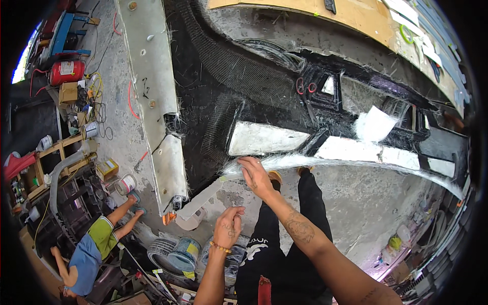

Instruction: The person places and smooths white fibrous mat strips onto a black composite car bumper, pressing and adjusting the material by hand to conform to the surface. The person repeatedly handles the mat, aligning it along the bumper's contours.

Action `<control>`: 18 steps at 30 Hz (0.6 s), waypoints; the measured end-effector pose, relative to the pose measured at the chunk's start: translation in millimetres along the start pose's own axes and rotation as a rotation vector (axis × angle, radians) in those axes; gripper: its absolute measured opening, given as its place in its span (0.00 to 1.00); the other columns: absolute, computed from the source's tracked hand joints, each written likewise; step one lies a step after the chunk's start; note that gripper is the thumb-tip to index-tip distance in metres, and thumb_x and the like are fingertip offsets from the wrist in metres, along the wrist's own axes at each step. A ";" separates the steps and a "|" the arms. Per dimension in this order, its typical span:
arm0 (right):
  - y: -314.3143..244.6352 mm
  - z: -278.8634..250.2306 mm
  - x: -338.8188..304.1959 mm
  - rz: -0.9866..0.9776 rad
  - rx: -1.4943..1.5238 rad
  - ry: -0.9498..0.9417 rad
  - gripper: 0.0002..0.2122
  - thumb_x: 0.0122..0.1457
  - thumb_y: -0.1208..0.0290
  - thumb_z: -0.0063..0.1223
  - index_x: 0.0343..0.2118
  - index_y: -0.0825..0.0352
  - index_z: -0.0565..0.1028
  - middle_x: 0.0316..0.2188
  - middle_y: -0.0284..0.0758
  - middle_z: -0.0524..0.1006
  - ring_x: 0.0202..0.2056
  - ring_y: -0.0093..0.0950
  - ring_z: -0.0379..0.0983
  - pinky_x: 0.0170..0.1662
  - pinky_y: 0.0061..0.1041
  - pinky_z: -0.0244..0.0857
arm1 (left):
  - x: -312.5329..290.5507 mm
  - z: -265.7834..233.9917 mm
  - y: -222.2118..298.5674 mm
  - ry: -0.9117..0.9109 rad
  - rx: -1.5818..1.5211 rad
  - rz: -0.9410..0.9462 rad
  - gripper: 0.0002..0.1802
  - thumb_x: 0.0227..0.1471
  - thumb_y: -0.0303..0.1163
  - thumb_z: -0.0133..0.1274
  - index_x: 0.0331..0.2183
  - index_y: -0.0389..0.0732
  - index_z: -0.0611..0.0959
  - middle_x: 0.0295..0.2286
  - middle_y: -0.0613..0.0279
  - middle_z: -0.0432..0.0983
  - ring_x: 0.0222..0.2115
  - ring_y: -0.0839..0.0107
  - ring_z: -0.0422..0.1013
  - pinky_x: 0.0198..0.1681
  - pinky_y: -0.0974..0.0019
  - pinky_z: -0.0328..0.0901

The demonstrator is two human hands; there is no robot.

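Note:
A large black moulded panel [190, 96] with woven fibre patches lies before me. Along its near edge runs a long strip of white fibre matting [290, 161], loose hairs sticking out. My right hand [255, 178] is closed at the strip's left end, its fingertips bunched on the fibres by the panel's edge. Lower and to the left, my left hand [227, 226] is curled closed, apart from the panel; whatever its fingers may hold is hidden. White flat inserts [267, 138] are set in the panel. Red-handled scissors [306, 91] and a loose white fibre piece [374, 124] rest on it.
A grey flat flange [145, 66] borders the panel's left side. Cardboard [305, 6] lies beyond it. Buckets [180, 254] stand on the floor [356, 203] at lower left, near another person [89, 259]. A red tank [67, 72] and cables are farther left.

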State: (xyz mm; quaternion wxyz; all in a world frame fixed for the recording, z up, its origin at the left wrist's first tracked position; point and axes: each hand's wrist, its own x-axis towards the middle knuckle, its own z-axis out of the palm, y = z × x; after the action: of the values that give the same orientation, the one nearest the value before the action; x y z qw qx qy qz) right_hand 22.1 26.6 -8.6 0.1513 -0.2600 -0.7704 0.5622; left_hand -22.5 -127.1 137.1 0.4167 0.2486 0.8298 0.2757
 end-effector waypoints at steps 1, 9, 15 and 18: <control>-2.3 4.0 1.6 0.000 -0.032 -0.040 0.15 0.59 0.80 0.47 0.50 0.71 0.73 0.47 0.44 0.72 0.48 0.44 0.68 0.52 0.39 0.64 | 0.6 -0.1 -1.1 0.002 0.010 0.010 0.15 0.53 0.17 0.42 0.39 0.34 0.81 0.31 0.52 0.79 0.31 0.60 0.77 0.37 0.62 0.71; -15.9 0.0 -11.9 0.135 -0.046 -0.097 0.17 0.59 0.81 0.46 0.51 0.69 0.72 0.52 0.44 0.70 0.53 0.46 0.66 0.57 0.39 0.61 | 4.0 -2.2 4.7 -0.001 0.025 0.002 0.15 0.52 0.17 0.42 0.39 0.33 0.81 0.32 0.52 0.80 0.31 0.60 0.77 0.37 0.63 0.71; 1.8 -64.8 -67.0 0.202 -0.029 0.022 0.15 0.59 0.80 0.47 0.49 0.66 0.74 0.52 0.43 0.70 0.54 0.45 0.67 0.57 0.37 0.62 | 25.5 12.1 19.2 0.010 0.019 0.075 0.15 0.52 0.17 0.41 0.38 0.33 0.82 0.30 0.53 0.81 0.30 0.65 0.77 0.35 0.64 0.71; 41.3 -122.0 -91.5 0.337 -0.022 0.128 0.15 0.60 0.80 0.47 0.50 0.68 0.73 0.51 0.45 0.70 0.54 0.46 0.66 0.56 0.37 0.62 | 52.5 30.0 38.7 -0.025 0.034 0.132 0.15 0.53 0.17 0.41 0.38 0.33 0.82 0.29 0.53 0.81 0.28 0.65 0.77 0.34 0.65 0.71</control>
State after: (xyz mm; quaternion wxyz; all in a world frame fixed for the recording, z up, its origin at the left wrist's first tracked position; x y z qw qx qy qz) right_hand 170.7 80.1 -2.9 0.1009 -0.4223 -0.7109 0.5532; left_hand -18.4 -57.8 118.7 0.4038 0.3132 0.8108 0.2854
